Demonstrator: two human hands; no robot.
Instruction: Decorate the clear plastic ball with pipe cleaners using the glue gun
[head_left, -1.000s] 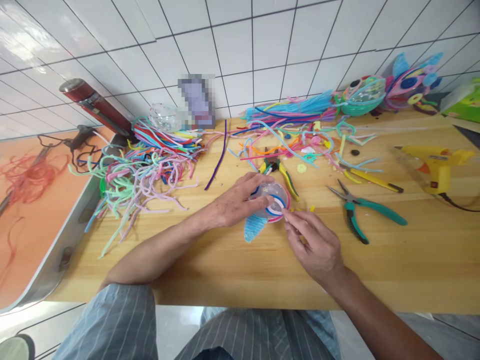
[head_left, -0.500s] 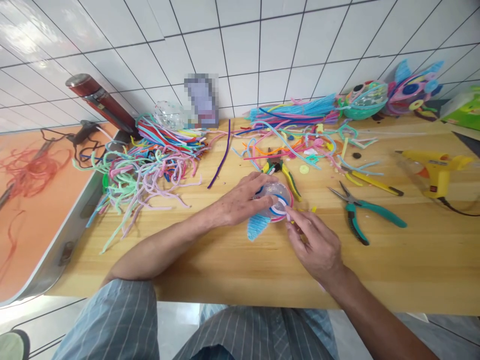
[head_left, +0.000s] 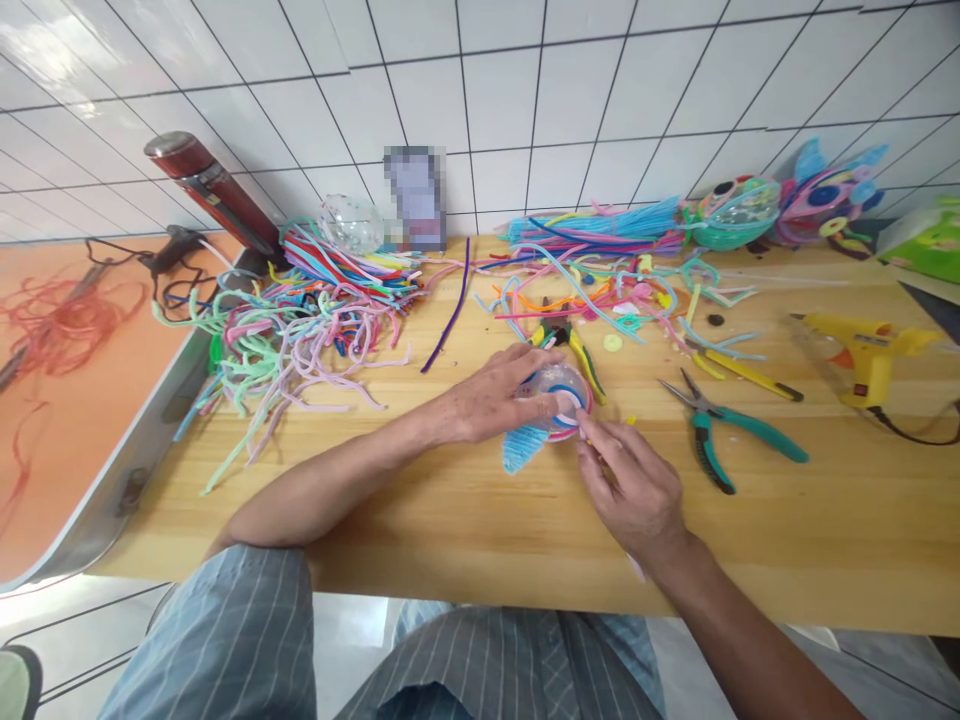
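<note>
Wooden table (head_left: 450, 520), seen from above by the seated person. Both bare hands meet near the table's middle.

Left hand (head_left: 495, 395): fingers curled over the top and left side of a small clear plastic ball (head_left: 561, 395), gripping it against the table. The ball carries a pink rim and a white-and-blue ring on its right face; a light-blue fuzzy fin (head_left: 523, 447) sticks out from its near left side, touching the tabletop.

Right hand (head_left: 634, 485): fingers drawn together, tips pressed at the ball's near right edge. They seem to pinch something small there, but what it is cannot be told. A tiny yellow scrap (head_left: 631, 420) lies just beside the fingertips.

Around them:
- Teal-handled pliers (head_left: 720, 430) lie to the right of the hands, apart from them, jaws pointing far-left.
- Yellow-and-black handled cutters (head_left: 577, 350) lie just beyond the ball.
- Yellow glue gun (head_left: 862, 345) at far right, cord trailing off the edge.
- Large tangled heap of pastel pipe cleaners (head_left: 300, 320) at far left; 1 single purple pipe cleaner (head_left: 448, 320) lies stretched out between that heap and the ball.
- Bundle of straight blue pipe cleaners (head_left: 600, 220) along the wall.
- 2 finished fish-like ornaments (head_left: 780, 195) at far right against the tiles.
- Dark red flask (head_left: 210, 190) leaning at far left.
</note>
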